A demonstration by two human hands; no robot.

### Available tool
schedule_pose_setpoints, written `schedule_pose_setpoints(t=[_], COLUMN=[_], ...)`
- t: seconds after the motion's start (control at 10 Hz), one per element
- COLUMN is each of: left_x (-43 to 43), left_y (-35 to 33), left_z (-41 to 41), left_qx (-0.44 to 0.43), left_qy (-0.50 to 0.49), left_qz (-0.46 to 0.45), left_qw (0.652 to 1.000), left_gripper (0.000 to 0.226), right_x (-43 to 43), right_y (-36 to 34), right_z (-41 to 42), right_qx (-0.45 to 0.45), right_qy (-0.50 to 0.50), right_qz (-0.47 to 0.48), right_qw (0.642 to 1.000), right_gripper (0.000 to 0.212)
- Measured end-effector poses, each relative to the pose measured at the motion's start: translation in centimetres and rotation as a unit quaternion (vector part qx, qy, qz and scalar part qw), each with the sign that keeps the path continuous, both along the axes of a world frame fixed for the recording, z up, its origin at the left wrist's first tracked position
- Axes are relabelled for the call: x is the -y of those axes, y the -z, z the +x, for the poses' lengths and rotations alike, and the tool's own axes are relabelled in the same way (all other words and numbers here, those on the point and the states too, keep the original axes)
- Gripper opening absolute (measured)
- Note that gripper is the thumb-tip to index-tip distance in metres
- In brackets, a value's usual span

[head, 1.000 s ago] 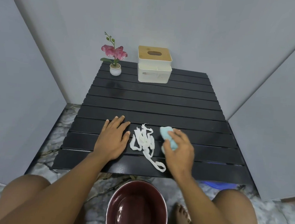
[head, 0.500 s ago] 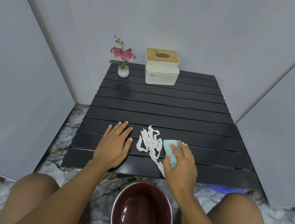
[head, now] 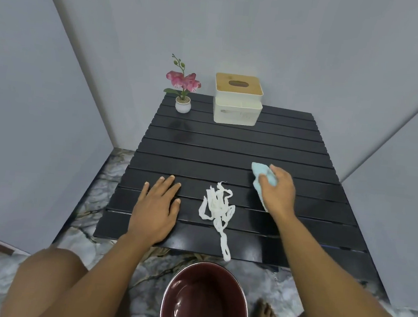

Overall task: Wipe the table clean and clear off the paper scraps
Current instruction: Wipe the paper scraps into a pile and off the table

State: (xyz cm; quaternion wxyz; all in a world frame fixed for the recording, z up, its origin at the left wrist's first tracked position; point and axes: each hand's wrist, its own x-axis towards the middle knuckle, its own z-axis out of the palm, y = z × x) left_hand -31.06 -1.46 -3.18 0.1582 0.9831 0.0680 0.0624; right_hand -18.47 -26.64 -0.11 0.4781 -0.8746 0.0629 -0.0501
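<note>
A tangle of white paper scraps point(head: 217, 208) lies near the front edge of the black slatted table point(head: 229, 145), and one strip trails down to the very edge. My right hand point(head: 279, 193) grips a light blue cloth point(head: 261, 179) against the table, to the right of the scraps and slightly farther back. My left hand point(head: 157, 208) rests flat on the table with straight fingers, left of the scraps.
A dark red bowl point(head: 205, 301) stands on the marble floor just below the table's front edge, between my knees. A small potted pink orchid point(head: 183, 90) and a white tissue box with a wooden lid point(head: 237, 99) sit at the table's far edge. Grey walls enclose the table.
My right hand has moved the cloth from beside the scraps to the right and farther back. The scraps have been pulled closer to the front edge. My left hand has stayed flat.
</note>
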Motion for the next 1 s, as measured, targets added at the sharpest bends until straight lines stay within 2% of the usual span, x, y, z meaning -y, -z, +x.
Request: schedule_pose_setpoints(t=[0.1, 0.2, 0.4, 0.6, 0.7, 0.8, 0.9, 1.0], left_x=[0.1, 0.1, 0.3, 0.2, 0.2, 0.2, 0.2, 0.2], left_y=[0.0, -0.1, -0.2, 0.0, -0.1, -0.2, -0.3, -0.3], left_z=[0.2, 0.2, 0.3, 0.2, 0.2, 0.3, 0.2, 0.1], left_qx=[0.000, 0.000, 0.004, 0.001, 0.002, 0.003, 0.005, 0.006], left_qy=[-0.001, -0.003, -0.007, -0.003, -0.005, -0.005, -0.005, -0.005], left_qz=[-0.001, 0.008, 0.008, 0.011, 0.005, 0.001, -0.004, -0.008], left_qw=[1.000, 1.000, 1.000, 1.000, 1.000, 1.000, 1.000, 1.000], left_gripper=[0.065, 0.060, 0.052, 0.048, 0.047, 0.047, 0.047, 0.047], right_x=[-1.7, -3.4, -3.3, -2.0, -1.2, -0.2, 0.2, -0.1], right_y=[0.8, 1.2, 0.9, 0.6, 0.1, -0.4, -1.0, -0.7], right_z=[1.8, 1.2, -3.2, -9.7, -12.6, -13.8, -11.6, -6.6], right_qx=[-0.010, 0.036, 0.044, 0.026, 0.020, -0.026, -0.008, 0.067], right_qy=[-0.166, -0.295, -0.395, -0.438, -0.478, -0.499, -0.410, -0.253], right_qz=[-0.146, -0.205, -0.159, -0.117, -0.107, -0.032, 0.076, 0.028], right_qw=[0.975, 0.933, 0.904, 0.891, 0.872, 0.866, 0.909, 0.965], right_gripper=[0.047, 0.046, 0.041, 0.037, 0.038, 0.038, 0.036, 0.034])
